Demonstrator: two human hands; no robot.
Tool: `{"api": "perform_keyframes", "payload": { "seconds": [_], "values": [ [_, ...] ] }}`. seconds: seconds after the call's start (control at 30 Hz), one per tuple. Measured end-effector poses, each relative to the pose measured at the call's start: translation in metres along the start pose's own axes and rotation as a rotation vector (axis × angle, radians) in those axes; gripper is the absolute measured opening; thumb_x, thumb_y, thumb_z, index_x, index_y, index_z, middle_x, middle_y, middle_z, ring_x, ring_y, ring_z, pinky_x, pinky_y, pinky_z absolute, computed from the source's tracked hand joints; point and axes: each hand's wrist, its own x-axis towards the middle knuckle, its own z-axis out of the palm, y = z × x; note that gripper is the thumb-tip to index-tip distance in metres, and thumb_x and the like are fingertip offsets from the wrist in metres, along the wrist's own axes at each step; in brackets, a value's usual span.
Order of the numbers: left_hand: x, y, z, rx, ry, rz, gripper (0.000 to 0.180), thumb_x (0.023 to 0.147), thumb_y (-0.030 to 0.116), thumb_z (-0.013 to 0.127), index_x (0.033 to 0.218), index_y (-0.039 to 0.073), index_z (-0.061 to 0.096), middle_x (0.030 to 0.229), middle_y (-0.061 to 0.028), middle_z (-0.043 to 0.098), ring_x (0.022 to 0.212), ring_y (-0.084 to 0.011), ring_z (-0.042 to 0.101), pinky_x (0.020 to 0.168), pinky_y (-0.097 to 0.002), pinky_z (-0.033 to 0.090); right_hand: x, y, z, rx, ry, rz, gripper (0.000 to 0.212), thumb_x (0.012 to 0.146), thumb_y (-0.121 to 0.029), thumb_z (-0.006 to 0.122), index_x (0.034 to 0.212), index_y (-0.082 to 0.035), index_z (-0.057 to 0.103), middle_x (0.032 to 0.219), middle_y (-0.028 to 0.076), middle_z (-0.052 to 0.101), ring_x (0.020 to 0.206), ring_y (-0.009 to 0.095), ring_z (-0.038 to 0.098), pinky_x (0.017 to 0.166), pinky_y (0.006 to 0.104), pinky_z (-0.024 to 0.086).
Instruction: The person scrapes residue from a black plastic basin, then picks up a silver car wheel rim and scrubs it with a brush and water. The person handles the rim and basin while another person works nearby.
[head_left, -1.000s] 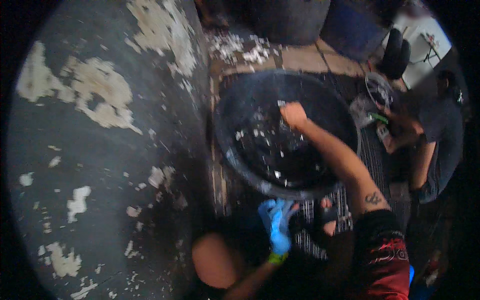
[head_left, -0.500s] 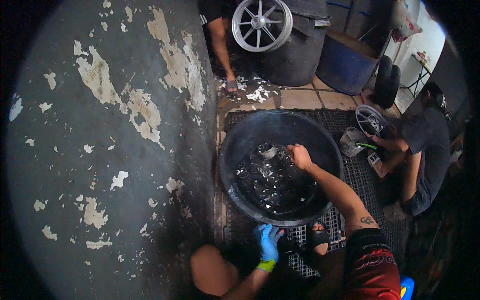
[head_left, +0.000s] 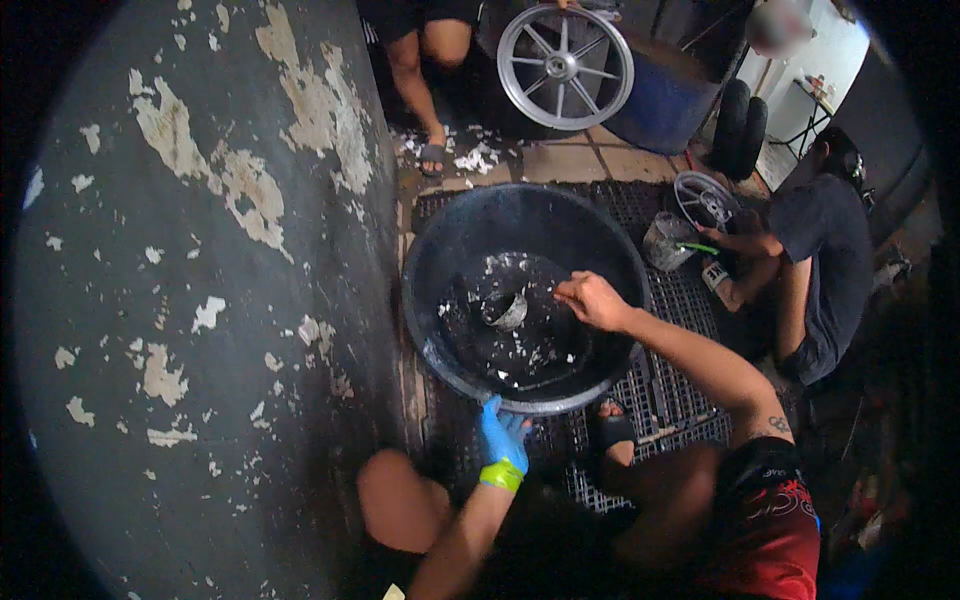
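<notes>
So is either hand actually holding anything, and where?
The left hand, in a blue glove, grips the near rim of the big round black tub. The bare right hand hangs over the wet inside, fingers empty.

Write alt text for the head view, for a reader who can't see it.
Seen from above, a person's bare right hand reaches into a large black tub of dark liquid and pale flakes, while the blue-gloved left hand grips its near rim. A peeling grey wall fills the left; a crouching co-worker and a silver spoked wheel lie beyond.
</notes>
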Motion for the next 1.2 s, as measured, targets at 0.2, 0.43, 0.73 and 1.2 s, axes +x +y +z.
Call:
{"api": "perform_keyframes", "payload": {
  "seconds": [0.2,0.43,0.73,1.2],
  "values": [
    [-0.021,0.034,0.002,0.128,0.125,0.118,0.073,0.083,0.058,0.06,0.142,0.016,0.048,0.148,-0.0037,0.042,0.131,-0.0205,0.039,0.1,-0.0353,0.028,-0.012,-0.024,-0.022,-0.136,-0.266,-0.116,0.021,0.074,-0.005,0.066,0.095,-0.008,0.067,0.081,0.013,0.066,0.086,0.033,0.062,0.084,0.0432,0.048],
    [-0.029,0.079,-0.003,0.074,0.184,0.214,0.071,0.088,0.053,0.056,0.148,0.017,0.043,0.152,-0.0094,0.038,0.134,-0.0231,0.04,0.104,-0.0372,0.028,0.003,-0.066,-0.032,-0.312,-0.337,-0.278,0.023,0.07,-0.011,0.069,0.092,-0.008,0.065,0.084,0.009,0.068,0.095,0.03,0.061,0.086,0.0408,0.046],
    [-0.032,0.086,0.0,0.083,0.086,0.244,0.076,0.089,0.051,0.055,0.152,0.013,0.037,0.161,-0.0133,0.027,0.145,-0.0251,0.03,0.11,-0.0388,0.023,0.03,-0.117,-0.038,-0.628,-0.262,-0.679,0.021,0.08,-0.022,0.058,0.089,-0.007,0.07,0.07,0.001,0.064,0.092,0.019,0.058,0.083,0.0323,0.044],
    [-0.023,0.095,-0.001,0.068,0.041,0.32,0.065,0.091,0.046,0.057,0.145,0.014,0.045,0.156,-0.0109,0.034,0.138,-0.0251,0.036,0.103,-0.0365,0.028,-0.027,-0.162,-0.074,-0.602,-0.466,-0.814,0.031,0.069,-0.032,0.062,0.08,-0.003,0.068,0.071,0.0,0.061,0.085,0.019,0.057,0.076,0.0317,0.044]
  ]
}}
